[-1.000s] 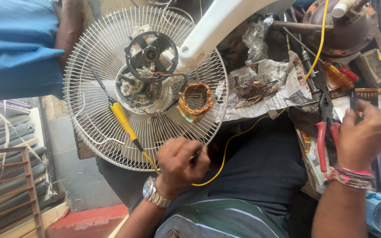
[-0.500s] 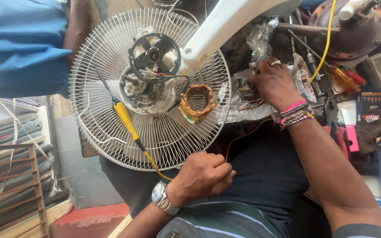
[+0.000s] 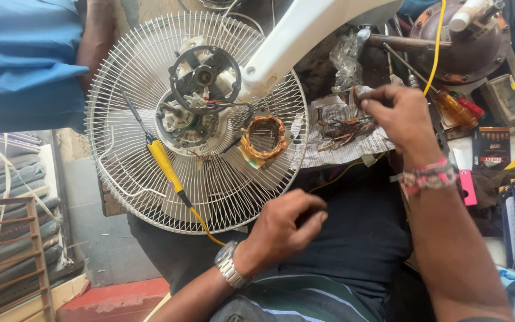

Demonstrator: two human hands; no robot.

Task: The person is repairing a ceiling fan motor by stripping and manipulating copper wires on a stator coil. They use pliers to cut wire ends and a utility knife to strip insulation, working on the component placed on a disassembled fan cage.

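Fan repair seen from the head camera, both hands over the lap.

The right hand (image 3: 403, 116) is pinched shut on a small dark piece (image 3: 362, 95), held above a crumpled paper sheet (image 3: 341, 149) on which a heap of wire scraps (image 3: 344, 128) is carried. The left hand (image 3: 287, 229) is curled closed below the white fan guard (image 3: 132, 179); nothing held can be made out. A yellow-handled soldering iron (image 3: 163, 162) and a copper coil (image 3: 263, 138) are laid on the guard.

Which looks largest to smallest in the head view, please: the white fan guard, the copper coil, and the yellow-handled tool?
1. White fan guard, by far the largest.
2. Yellow-handled tool, long and thin.
3. Copper coil, smallest.
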